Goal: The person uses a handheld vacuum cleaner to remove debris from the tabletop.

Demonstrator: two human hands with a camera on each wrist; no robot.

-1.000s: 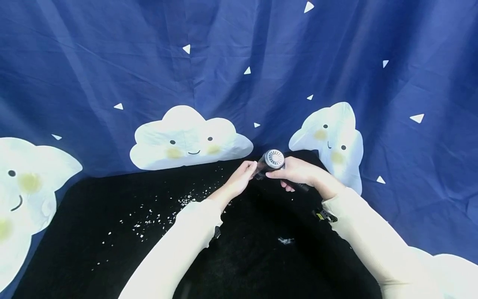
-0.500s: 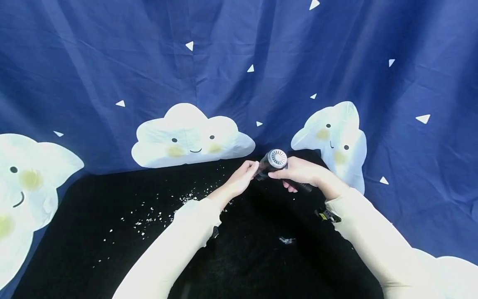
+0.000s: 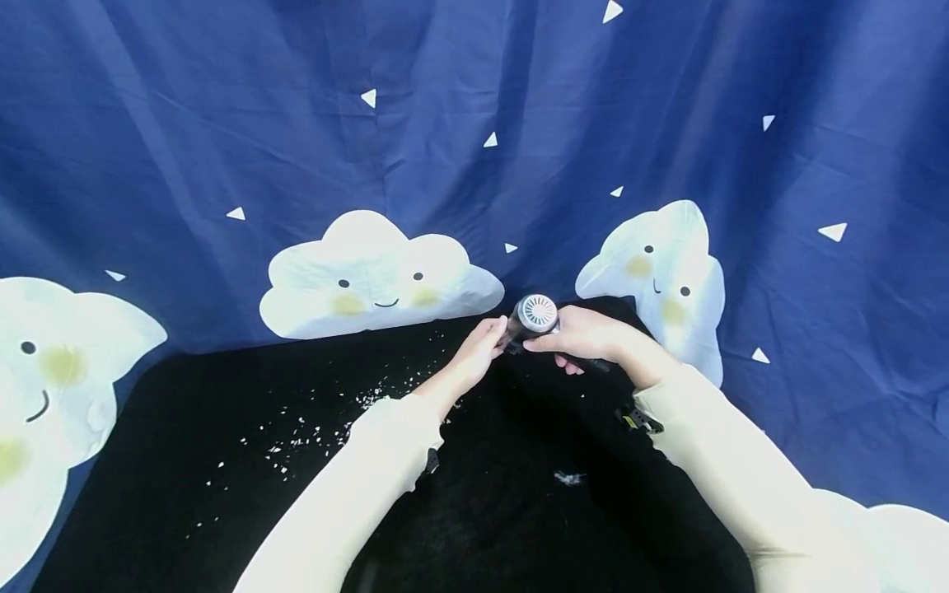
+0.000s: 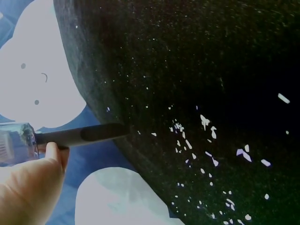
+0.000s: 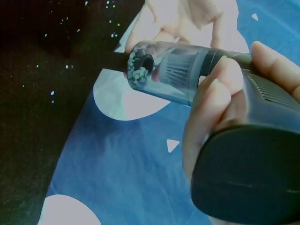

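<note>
A handheld vacuum cleaner [image 3: 539, 313] is held between the two hands near the far edge of the black surface. My right hand [image 3: 593, 336] grips its dark handle, with the fingers wrapped round it in the right wrist view. Through the clear dust cup [image 5: 161, 70], pale scraps [image 5: 139, 75] show at the front end. In the left wrist view, a dark flat nozzle [image 4: 91, 135] sticks out of the cup, its tip over the black surface. My left hand [image 3: 477, 352] holds the front end by the nozzle's base; some of its fingers are hidden.
White scraps [image 3: 296, 436] lie scattered over the left part of the black cloth-like surface [image 3: 474, 519]. A small pale smudge [image 3: 568, 478] sits nearer, right of centre. Behind hangs a blue curtain [image 3: 430, 165] printed with smiling clouds.
The vacuum cleaner and my right hand have shifted slightly left. Both hands keep their hold. The head view has swayed a little.
</note>
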